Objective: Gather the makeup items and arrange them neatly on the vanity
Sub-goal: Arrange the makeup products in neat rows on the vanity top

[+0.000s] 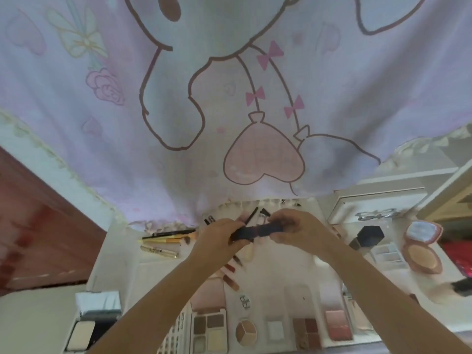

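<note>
I've got both hands, left hand (217,233) and right hand (293,229), pinching the ends of a dark tube (258,232) above the vanity's (281,272) far edge, mid-gather, so next it needs a tidy spot.

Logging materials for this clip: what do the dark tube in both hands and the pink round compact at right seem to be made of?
The dark tube looks like matte navy plastic, with no glint on it; blur leaves this open. The pink round compact looks like glossy plastic, given its smooth rim; its raised lid appears to hold a mirror, showing a pale reflection.
</note>
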`<state>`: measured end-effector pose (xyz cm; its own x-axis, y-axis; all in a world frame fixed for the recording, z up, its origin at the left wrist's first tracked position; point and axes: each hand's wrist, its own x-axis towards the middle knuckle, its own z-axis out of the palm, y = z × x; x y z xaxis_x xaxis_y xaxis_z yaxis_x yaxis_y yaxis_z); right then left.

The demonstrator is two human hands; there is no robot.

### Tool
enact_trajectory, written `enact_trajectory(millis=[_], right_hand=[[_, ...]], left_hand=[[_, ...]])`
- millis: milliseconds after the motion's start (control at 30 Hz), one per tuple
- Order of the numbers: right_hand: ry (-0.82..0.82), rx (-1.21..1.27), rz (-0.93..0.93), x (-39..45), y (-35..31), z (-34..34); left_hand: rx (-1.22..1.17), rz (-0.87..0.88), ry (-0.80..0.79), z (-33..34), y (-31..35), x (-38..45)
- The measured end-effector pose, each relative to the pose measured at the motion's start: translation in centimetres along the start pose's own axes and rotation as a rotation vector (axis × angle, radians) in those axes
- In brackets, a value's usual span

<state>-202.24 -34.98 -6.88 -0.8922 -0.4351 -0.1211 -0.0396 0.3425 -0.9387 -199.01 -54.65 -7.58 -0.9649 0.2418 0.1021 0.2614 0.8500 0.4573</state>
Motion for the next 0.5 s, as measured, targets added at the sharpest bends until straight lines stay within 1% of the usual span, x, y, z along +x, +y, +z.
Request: enact_trajectory(millis=[67,100,167,233,300,367,433,500], right_hand=[[-0.043,-0.089,0.036,0.2,0.2,1.1],[-0.032,-0.113,0.062,0.4,0.5,1.7],[0.071,-0.162,0.116,0.6,1.0,2.6],[0.155,-0.324,0.164,0.7,1.3,2.8],[0.143,-0.474,0.215,0.8,1.8,2.7],[0.112,-0.521,0.232,1.0,2.1,2.6],[0.081,-0.569,0.224,1.4,2.4,2.2],[0.053,-0.591,0.218,1.8,2.7,1.5]], left_hand=[[-0.082,-0.019,-0.072,0.3,-1.7,1.0],[-0.141,-0.032,-0.119,0.5,-2.5,1.4],[-0.261,-0.067,-0.234,0.9,-3.6,2.2],[-0.371,-0.108,-0.321,1.4,-4.0,2.8],[-0.466,-0.102,-0.401,1.8,-4.0,3.5],[-0.496,-0.07,-0.474,2.4,-3.7,4.3],[-0.542,-0.101,-0.502,3.2,-3.5,5.1],[-0.589,-0.165,-0.494,3.9,-3.2,5.8]])
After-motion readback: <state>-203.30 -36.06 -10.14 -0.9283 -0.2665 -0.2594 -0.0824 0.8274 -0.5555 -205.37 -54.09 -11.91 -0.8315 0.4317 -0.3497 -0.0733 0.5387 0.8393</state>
